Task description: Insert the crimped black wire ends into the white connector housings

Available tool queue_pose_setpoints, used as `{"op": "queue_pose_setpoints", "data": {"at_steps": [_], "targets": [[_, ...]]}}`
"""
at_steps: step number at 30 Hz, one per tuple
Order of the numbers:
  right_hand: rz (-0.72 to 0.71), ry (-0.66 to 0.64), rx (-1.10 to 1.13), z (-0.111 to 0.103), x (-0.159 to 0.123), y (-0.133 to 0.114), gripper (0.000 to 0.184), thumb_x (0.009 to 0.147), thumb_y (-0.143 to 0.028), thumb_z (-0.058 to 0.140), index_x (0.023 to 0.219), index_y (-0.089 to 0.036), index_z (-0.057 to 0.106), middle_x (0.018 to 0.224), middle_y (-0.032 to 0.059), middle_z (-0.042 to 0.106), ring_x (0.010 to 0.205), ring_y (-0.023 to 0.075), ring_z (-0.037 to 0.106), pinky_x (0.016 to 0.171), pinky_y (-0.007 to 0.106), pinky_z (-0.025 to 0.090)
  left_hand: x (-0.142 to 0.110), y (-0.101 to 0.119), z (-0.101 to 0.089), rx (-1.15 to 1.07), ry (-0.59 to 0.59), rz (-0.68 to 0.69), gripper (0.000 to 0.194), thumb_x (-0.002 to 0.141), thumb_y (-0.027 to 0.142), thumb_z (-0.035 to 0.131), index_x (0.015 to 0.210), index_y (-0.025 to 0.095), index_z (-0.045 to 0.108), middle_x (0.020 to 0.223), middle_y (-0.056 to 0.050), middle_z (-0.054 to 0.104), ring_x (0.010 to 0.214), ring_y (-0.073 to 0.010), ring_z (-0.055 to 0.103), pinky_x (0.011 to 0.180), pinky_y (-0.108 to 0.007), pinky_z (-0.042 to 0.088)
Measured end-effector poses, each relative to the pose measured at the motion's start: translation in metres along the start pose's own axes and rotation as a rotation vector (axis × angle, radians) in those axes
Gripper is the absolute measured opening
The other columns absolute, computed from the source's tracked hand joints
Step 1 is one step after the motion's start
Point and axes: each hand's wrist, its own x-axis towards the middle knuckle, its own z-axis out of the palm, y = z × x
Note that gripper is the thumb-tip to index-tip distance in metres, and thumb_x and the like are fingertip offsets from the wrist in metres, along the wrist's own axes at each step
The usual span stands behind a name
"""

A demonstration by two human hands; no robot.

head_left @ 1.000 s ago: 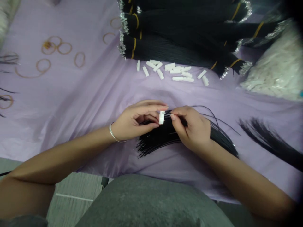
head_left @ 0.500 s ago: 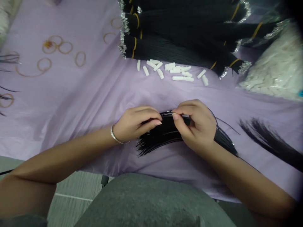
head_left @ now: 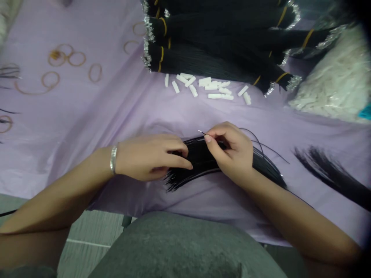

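Observation:
My left hand [head_left: 150,156] lies palm down on a loose fan of thin black wires [head_left: 197,170] on the purple cloth [head_left: 101,112]. Its fingers are curled together with the thumb tucked under, and what they hold is hidden. A silver bracelet [head_left: 113,159] is on that wrist. My right hand [head_left: 228,148] is just right of it, pinching a single black wire [head_left: 200,132] between thumb and forefinger. The wire's small metal tip points left, above the fan.
Several white plastic connectors [head_left: 208,87] lie scattered behind my hands. Banded bundles of black wires [head_left: 220,46] are stacked at the back. A bag of white connectors [head_left: 333,88] sits far right, rubber bands [head_left: 69,58] far left, another wire fan [head_left: 327,173] at right.
The white connector seen between my fingers a second ago is out of sight. My left hand has turned palm down onto the wires. My right hand has drawn one wire up.

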Motion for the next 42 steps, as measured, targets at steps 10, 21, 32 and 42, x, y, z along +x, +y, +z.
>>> {"op": "queue_pose_setpoints", "data": {"at_steps": [10, 21, 32, 42], "targets": [[0.003, 0.023, 0.061, 0.002, -0.001, 0.002, 0.006, 0.080, -0.014, 0.056, 0.074, -0.018, 0.056, 0.070, 0.0000, 0.055, 0.064, 0.0112, 0.052, 0.059, 0.027, 0.042, 0.003, -0.006, 0.005, 0.098, 0.177, -0.088, 0.019, 0.087, 0.027, 0.048, 0.091, 0.021, 0.066, 0.094, -0.005, 0.065, 0.084, -0.0141, 0.056, 0.077, -0.026, 0.043], [-0.456, -0.196, -0.086, -0.022, -0.013, -0.018, 0.022, 0.075, -0.011, 0.061, 0.092, -0.023, 0.058, 0.078, 0.0020, 0.061, 0.066, 0.0123, 0.055, 0.057, 0.027, 0.046, 0.009, 0.017, 0.018, -0.633, 0.465, -0.628, 0.020, 0.082, 0.029, 0.055, 0.095, 0.014, 0.060, 0.082, -0.004, 0.067, 0.073, -0.0113, 0.063, 0.066, -0.021, 0.050], [-0.112, -0.326, -0.121, 0.002, -0.011, -0.012, 0.009, 0.075, -0.013, 0.057, 0.068, -0.018, 0.058, 0.061, -0.0032, 0.054, 0.057, 0.0077, 0.048, 0.055, 0.021, 0.038, 0.015, 0.009, 0.016, -1.274, 0.336, -0.719, 0.013, 0.082, 0.016, 0.056, 0.094, 0.011, 0.051, 0.070, -0.003, 0.066, 0.060, -0.0072, 0.063, 0.058, -0.017, 0.052], [-0.083, -0.338, -0.100, 0.004, -0.008, -0.013, 0.010, 0.075, -0.012, 0.057, 0.066, -0.016, 0.059, 0.060, -0.0027, 0.054, 0.056, 0.0074, 0.048, 0.054, 0.021, 0.037, 0.018, 0.007, 0.018, -1.285, 0.344, -0.749, 0.010, 0.081, 0.012, 0.055, 0.090, 0.012, 0.050, 0.067, -0.002, 0.067, 0.061, -0.0095, 0.066, 0.060, -0.019, 0.054]]}}
